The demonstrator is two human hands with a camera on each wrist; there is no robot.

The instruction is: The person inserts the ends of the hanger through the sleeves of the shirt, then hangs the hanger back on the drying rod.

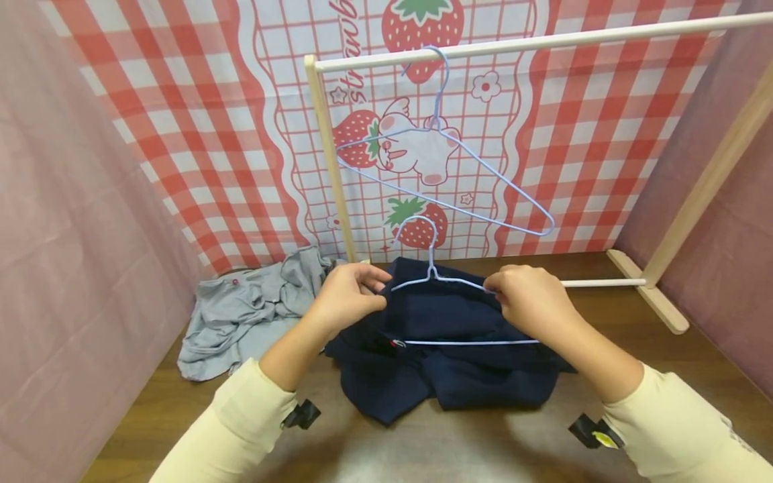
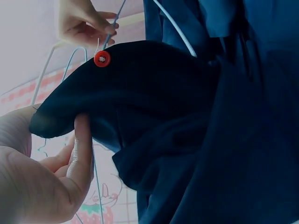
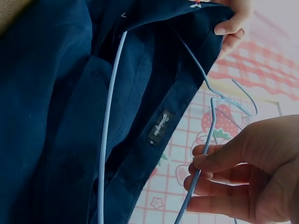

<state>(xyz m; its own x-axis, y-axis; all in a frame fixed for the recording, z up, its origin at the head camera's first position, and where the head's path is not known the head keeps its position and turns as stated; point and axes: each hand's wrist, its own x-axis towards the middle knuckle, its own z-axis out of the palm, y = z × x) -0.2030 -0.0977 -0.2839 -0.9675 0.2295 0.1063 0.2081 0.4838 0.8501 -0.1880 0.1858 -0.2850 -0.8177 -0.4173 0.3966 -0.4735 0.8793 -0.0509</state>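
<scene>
A navy garment [image 1: 453, 314] with a label [image 3: 160, 127] inside its band lies partly raised on the table. A light-blue wire hanger [image 1: 431, 253] has one shoulder tucked inside the garment; its hook points up. My left hand [image 1: 350, 295] pinches the garment's edge at the left, near a red button [image 2: 102, 59] seen in the left wrist view. At the hanger's other shoulder, my right hand [image 1: 531, 298] pinches the wire between thumb and fingers. Cloth hides the hanger's left end.
Behind stands a wooden rack with a white rail [image 1: 531, 44], from which a second light-blue hanger [image 1: 492, 171] hangs. A crumpled grey garment [image 1: 253, 308] lies on the table [image 1: 435, 446] at the left. Pink cloth [image 1: 90, 201] borders the sides, and a strawberry-print cloth covers the back.
</scene>
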